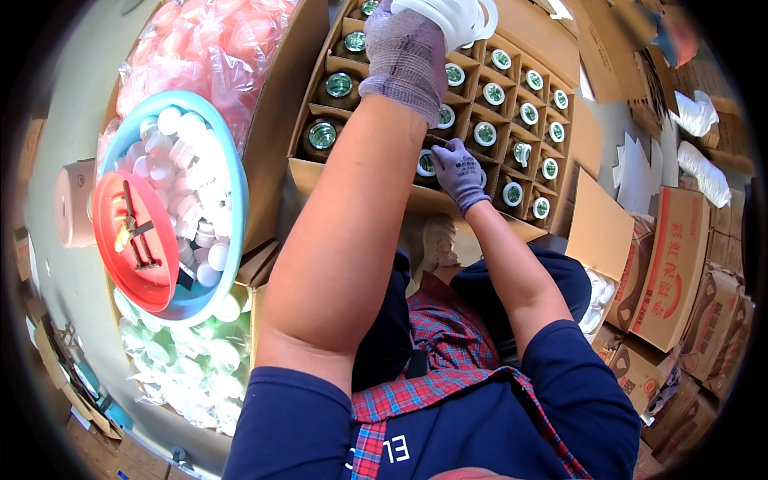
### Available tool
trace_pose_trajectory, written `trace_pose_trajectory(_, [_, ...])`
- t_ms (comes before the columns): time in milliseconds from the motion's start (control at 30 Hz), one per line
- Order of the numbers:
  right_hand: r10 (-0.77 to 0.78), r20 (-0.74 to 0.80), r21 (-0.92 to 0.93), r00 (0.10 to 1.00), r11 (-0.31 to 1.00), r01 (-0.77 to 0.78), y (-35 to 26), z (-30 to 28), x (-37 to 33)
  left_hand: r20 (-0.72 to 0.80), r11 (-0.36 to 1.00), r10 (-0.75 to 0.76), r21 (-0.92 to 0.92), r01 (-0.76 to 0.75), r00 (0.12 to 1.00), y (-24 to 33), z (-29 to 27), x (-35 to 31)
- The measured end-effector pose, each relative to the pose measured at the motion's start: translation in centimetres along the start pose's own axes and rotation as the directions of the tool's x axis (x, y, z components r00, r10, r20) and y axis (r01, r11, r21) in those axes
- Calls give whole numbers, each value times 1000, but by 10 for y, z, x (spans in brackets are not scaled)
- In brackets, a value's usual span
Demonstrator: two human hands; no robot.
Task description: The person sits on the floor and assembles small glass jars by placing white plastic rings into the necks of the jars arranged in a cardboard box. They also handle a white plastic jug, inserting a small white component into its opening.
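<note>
A cardboard carton with divider cells holds rows of glass bottles or liners. Most of their mouths, such as this bottle, wear white rings, while those in the leftmost column show bare glass. My left hand, in a grey-purple knit glove, reaches over the far side, closed on a bunch of white plastic rings; its fingers are partly hidden. At the near edge my right hand, gloved alike, has its fingers curled at the white ring on a near-row bottle.
Left of the carton, a blue basin of white caps carries a red bowl with a dark metal tool. Beyond lie bagged pink parts; bagged pale green parts lie nearer. Printed cartons are stacked at right.
</note>
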State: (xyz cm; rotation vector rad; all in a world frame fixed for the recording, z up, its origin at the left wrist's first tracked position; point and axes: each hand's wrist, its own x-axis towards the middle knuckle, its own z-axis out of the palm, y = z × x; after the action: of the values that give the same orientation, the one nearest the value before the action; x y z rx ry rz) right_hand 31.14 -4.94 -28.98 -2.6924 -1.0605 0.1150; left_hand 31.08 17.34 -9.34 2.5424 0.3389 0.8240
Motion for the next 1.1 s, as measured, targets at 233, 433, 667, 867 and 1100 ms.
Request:
trace_pose_trajectory(233, [-6, 41, -82, 999, 997, 9, -20, -11, -21, -68, 972, -94, -223, 77, 993, -5, -5, 0])
trace_pose_trajectory(433, [40, -41, -36, 998, 999, -41, -5, 1, -20, -44, 506, -340, -851, 143, 939, -7, 5, -10])
trace_pose_trajectory(667, [3, -11, -113, 1000, 994, -4, -27, 9, -11, 26, 369, -280, -920, 132, 960, 2, -29, -37])
trace_pose_trajectory(867, [241, -245, -11, 939, 968, -252, 21, -36, 4, 288, 16, -257, -953, 302, 922, 48, -81, -50])
trace_pose_trajectory(1100, [665, -217, -132, 715, 706, -696, 159, -53, -26, 237, 248, -365, -908, 339, 900, 32, -76, -65])
